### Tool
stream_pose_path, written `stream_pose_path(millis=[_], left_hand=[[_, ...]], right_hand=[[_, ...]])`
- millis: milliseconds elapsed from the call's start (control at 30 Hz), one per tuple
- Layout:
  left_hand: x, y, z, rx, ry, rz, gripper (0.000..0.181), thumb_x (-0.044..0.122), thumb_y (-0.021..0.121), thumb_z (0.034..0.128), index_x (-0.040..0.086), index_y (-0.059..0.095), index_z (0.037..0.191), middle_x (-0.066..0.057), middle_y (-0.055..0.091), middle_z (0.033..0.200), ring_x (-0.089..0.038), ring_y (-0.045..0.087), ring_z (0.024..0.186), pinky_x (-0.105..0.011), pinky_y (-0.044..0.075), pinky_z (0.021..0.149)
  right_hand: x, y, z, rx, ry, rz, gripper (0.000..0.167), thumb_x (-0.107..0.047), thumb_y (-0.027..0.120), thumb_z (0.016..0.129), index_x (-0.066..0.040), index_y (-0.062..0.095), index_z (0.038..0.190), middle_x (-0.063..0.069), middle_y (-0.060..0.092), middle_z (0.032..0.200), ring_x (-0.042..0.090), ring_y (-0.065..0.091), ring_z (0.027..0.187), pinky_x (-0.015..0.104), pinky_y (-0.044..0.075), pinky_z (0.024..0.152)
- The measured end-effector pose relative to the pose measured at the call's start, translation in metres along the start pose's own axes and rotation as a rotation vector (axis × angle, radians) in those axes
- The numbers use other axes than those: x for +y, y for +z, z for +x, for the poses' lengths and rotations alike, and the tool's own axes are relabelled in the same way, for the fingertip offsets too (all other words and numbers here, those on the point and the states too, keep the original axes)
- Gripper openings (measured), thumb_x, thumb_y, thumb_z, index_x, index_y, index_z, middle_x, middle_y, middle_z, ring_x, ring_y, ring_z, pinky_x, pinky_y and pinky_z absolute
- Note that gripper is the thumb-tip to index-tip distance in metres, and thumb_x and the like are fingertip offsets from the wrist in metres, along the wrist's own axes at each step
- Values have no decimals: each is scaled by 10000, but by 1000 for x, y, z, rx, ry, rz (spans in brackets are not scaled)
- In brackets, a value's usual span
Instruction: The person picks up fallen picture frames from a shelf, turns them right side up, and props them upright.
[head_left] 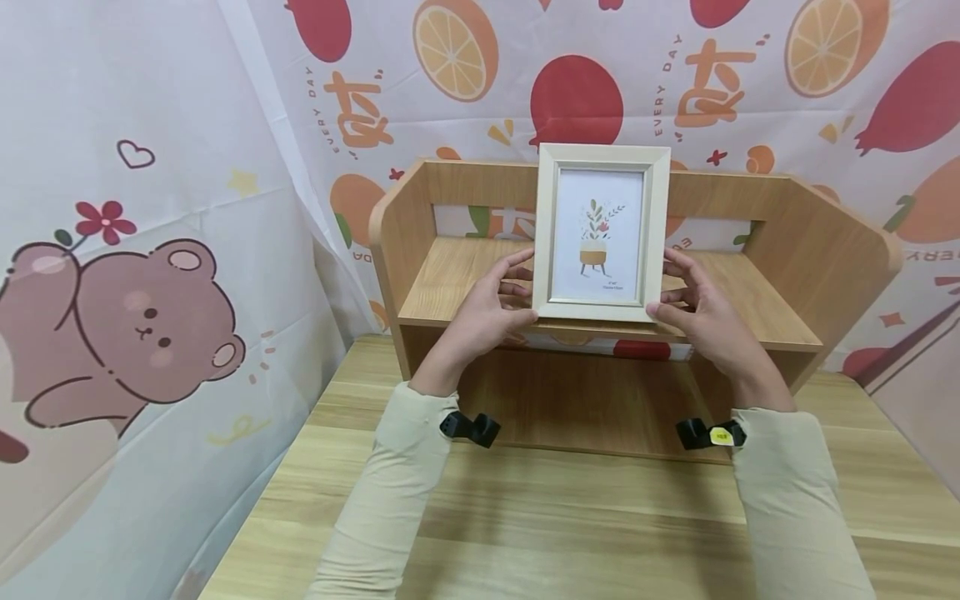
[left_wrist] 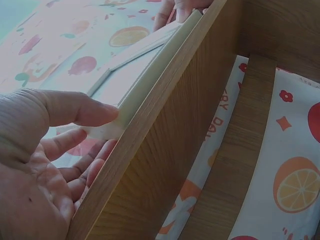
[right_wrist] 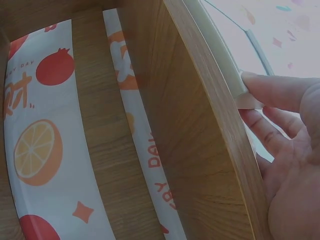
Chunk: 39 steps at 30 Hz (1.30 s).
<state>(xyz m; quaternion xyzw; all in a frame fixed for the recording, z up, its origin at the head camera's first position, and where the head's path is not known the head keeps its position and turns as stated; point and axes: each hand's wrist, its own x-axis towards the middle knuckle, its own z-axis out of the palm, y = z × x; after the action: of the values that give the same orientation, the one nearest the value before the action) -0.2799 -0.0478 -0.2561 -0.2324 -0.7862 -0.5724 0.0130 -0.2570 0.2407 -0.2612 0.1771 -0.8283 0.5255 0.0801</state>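
A cream picture frame [head_left: 597,233] with a potted-plant print stands nearly upright at the front of the upper shelf of a small wooden desk shelf [head_left: 480,275]. My left hand [head_left: 486,310] holds its lower left corner, the thumb on the front and the other fingers beside and behind. At the lower right corner, my right hand [head_left: 708,315] grips in the same way. In both wrist views, the bottom edge of the picture frame [left_wrist: 160,67] lies along the board's front edge, with each thumb [right_wrist: 280,92] pressed at a corner. The frame's back is hidden.
The desk shelf stands on a light wood-grain table [head_left: 570,525], with raised side panels [head_left: 832,242] at both ends and a lower compartment [head_left: 585,400] underneath. A fruit-print cloth [head_left: 697,67] hangs behind, and a bear-print cloth [head_left: 150,333] hangs at the left.
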Motion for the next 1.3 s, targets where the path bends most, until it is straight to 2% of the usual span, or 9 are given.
stream_pose_path(millis=[367,767,967,1300], left_hand=[[-1,0,-4,8,39,47,740,-30,680,834,186,355,1463,-130,507,1275,-275,518,1180,-424,446,974],[-2,2,-5,37,51,85,752,-29,673,839,225,335,1460,-109,521,1195,-258,585,1085,-415,495,946],[-3,4,-5,57,69,124,787,-36,671,831,275,319,1463,-92,530,1173,-240,596,1063,-401,507,911],[-5,5,-7,71,93,173,768,9,665,858,313,318,1473,-87,555,1183,-234,610,1075,-401,516,902]], right_hand=[[2,3,-1,37,-48,-33,735,-48,594,933,-265,227,1532,116,417,1365,150,508,1000,150,503,774],[4,7,-2,105,-50,-75,753,-45,604,922,-290,208,1514,147,407,1388,120,517,992,144,476,800],[4,10,-2,141,-38,-85,764,-31,612,915,-297,199,1500,103,416,1375,111,521,978,150,464,795],[5,14,-5,157,-104,-98,785,2,609,903,-270,174,1497,22,424,1300,106,525,946,142,468,762]])
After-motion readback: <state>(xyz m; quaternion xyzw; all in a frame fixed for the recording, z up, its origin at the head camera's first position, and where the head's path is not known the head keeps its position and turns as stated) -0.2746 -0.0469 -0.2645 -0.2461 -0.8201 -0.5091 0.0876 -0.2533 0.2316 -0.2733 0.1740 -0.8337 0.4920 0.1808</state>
